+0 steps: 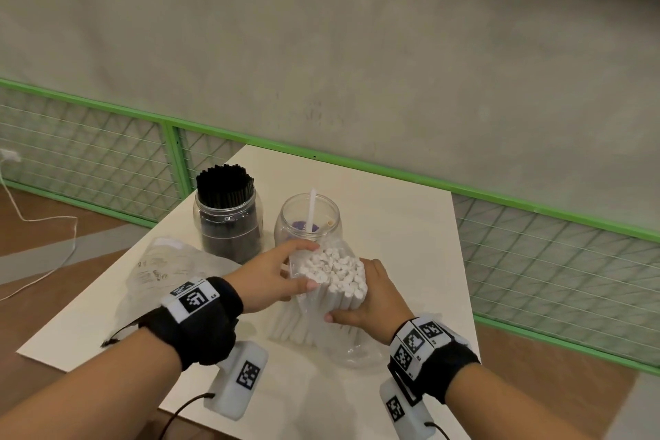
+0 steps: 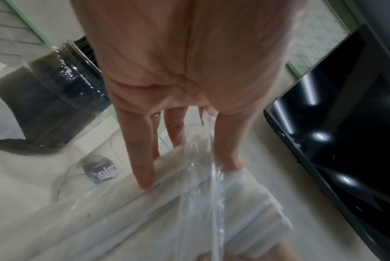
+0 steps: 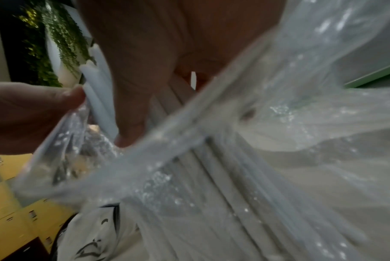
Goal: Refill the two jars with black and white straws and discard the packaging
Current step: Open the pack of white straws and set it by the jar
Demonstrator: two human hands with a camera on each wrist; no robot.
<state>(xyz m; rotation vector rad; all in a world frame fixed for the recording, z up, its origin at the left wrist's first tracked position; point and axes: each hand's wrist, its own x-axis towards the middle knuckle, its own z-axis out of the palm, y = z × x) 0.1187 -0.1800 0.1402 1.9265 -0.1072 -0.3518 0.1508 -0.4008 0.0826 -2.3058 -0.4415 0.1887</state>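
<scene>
A bundle of white straws (image 1: 334,270) stands upright in a clear plastic bag (image 1: 351,350) on the white table (image 1: 410,232), just in front of the two jars. My left hand (image 1: 307,265) pinches the bag's open rim beside the straw tops; the film (image 2: 203,194) runs between its thumb and fingers (image 2: 140,159). My right hand (image 1: 369,295) grips the bundle's side, thumb across the straws (image 3: 100,98), with the bag (image 3: 234,141) draped over it. The left jar (image 1: 228,221) is packed with black straws. The clear jar (image 1: 308,223) holds one white straw.
An empty clear packet (image 1: 168,268) lies flat on the table left of my left hand, by the black-straw jar. A green-framed mesh fence (image 1: 535,246) runs behind the table. A white cable (image 1: 46,225) trails over the wooden floor at the left.
</scene>
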